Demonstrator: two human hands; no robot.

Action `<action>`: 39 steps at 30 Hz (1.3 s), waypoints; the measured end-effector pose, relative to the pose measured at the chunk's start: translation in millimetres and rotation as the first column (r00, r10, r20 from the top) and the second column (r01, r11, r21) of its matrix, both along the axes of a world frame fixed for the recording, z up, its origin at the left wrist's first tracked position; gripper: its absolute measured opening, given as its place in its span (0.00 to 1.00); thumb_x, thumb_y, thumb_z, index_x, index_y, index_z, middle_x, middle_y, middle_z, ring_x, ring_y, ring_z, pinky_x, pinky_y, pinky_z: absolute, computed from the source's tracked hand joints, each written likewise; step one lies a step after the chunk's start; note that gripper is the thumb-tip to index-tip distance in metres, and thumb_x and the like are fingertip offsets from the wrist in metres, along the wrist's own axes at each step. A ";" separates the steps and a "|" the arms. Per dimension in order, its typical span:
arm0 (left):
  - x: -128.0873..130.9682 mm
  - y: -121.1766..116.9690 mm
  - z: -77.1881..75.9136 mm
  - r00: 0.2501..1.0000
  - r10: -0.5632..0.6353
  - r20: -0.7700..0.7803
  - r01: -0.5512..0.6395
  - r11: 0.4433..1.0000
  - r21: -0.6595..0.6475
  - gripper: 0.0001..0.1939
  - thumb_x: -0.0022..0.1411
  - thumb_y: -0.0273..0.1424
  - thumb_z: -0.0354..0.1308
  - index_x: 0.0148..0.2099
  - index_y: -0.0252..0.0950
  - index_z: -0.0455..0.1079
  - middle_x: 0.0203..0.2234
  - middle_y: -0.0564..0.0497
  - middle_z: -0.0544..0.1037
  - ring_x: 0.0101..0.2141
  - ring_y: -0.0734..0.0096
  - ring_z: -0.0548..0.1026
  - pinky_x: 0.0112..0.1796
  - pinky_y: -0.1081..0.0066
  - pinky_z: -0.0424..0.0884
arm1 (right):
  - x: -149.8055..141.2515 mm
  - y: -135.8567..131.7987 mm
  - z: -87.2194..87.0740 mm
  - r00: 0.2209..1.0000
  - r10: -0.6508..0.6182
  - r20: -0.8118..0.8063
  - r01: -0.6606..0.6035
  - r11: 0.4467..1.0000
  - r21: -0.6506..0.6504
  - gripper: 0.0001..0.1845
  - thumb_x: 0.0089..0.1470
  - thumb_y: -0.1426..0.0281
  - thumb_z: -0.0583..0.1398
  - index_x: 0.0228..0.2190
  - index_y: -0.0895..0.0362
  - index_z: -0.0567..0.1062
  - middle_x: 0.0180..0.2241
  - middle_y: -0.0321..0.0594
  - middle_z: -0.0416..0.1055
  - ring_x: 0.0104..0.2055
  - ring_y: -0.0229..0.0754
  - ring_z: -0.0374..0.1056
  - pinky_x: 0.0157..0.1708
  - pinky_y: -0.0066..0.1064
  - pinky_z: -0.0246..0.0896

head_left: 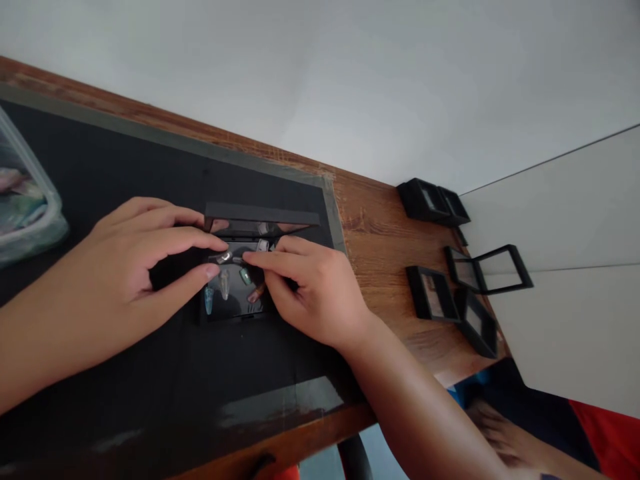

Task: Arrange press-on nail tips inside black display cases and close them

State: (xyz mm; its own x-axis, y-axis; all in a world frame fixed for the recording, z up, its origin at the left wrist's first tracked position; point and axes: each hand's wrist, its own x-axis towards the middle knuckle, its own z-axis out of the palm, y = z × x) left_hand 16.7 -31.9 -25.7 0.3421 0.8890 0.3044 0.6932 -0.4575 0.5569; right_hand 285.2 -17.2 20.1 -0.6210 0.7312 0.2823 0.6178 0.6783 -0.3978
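An opened black display case (240, 305) lies on the dark mat, its framed lid (265, 215) tilted up along the far side. Inside it are several small pieces that look like press-on nails, among them a silver one (226, 256), a clear one (225, 285), a teal one (209, 300) and a green one (245, 276). My left hand (150, 250) reaches in from the left, thumb and index finger apart on either side of the silver nail. My right hand (313, 283) rests at the case's right side, index finger stretched toward the silver nail; its other fingers are partly hidden.
A clear plastic tub (50, 223) with colourful contents stands at the left edge. On the wooden table (370, 233) to the right are several more black cases (433, 293), one standing open (505, 270). Another person's hand (493, 427) shows at lower right. A white wall runs behind.
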 end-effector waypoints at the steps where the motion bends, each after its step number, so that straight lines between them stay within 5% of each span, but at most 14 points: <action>1: 0.1 0.2 -0.4 1.000 0.001 0.001 -0.001 1.000 -0.003 0.17 0.74 0.51 0.54 0.57 0.56 0.79 0.53 0.54 0.82 0.57 0.51 0.75 0.59 0.47 0.72 | -0.7 0.2 -0.2 1.000 -0.009 0.002 0.009 1.000 0.006 0.19 0.66 0.79 0.59 0.48 0.58 0.89 0.36 0.39 0.82 0.33 0.37 0.76 0.31 0.28 0.63; 12: 2.1 -0.3 5.8 1.000 0.028 0.015 -0.026 0.994 -0.106 0.21 0.73 0.53 0.54 0.57 0.55 0.82 0.54 0.51 0.82 0.58 0.50 0.73 0.63 0.45 0.71 | -4.1 7.1 -0.7 0.996 0.078 0.048 -0.074 0.994 -0.076 0.23 0.68 0.79 0.56 0.52 0.53 0.87 0.38 0.38 0.82 0.34 0.36 0.75 0.32 0.28 0.60; 20: 2.0 -1.0 7.2 0.999 0.016 0.029 -0.013 0.994 -0.107 0.22 0.73 0.53 0.54 0.56 0.58 0.84 0.52 0.49 0.81 0.57 0.48 0.71 0.62 0.42 0.71 | -5.6 8.2 1.5 0.999 0.008 0.054 -0.004 0.996 -0.089 0.14 0.72 0.71 0.61 0.50 0.55 0.87 0.37 0.39 0.85 0.35 0.37 0.77 0.35 0.28 0.64; 29: 2.3 0.0 9.0 1.000 0.019 0.024 -0.017 0.995 -0.093 0.22 0.73 0.54 0.53 0.52 0.58 0.86 0.51 0.46 0.80 0.58 0.46 0.72 0.62 0.38 0.71 | -13.0 7.0 0.4 0.999 -0.007 0.041 0.011 0.995 -0.099 0.15 0.72 0.71 0.61 0.52 0.54 0.86 0.43 0.39 0.86 0.36 0.37 0.77 0.36 0.29 0.65; 39: 3.8 -0.5 10.5 0.999 0.041 0.012 -0.039 0.991 -0.129 0.22 0.71 0.53 0.54 0.49 0.56 0.87 0.47 0.45 0.80 0.58 0.43 0.71 0.62 0.33 0.70 | -15.8 7.9 -0.3 0.991 -0.006 0.133 0.015 0.998 -0.068 0.16 0.76 0.68 0.57 0.52 0.53 0.84 0.46 0.39 0.87 0.47 0.42 0.81 0.41 0.31 0.66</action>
State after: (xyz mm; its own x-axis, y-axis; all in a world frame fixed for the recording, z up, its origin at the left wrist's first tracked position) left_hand 20.4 -32.3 -15.2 0.3020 0.9339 0.1912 0.7010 -0.3535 0.6193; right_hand 269.4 -9.3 19.8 -0.6417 0.7528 0.1467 0.6751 0.6452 -0.3577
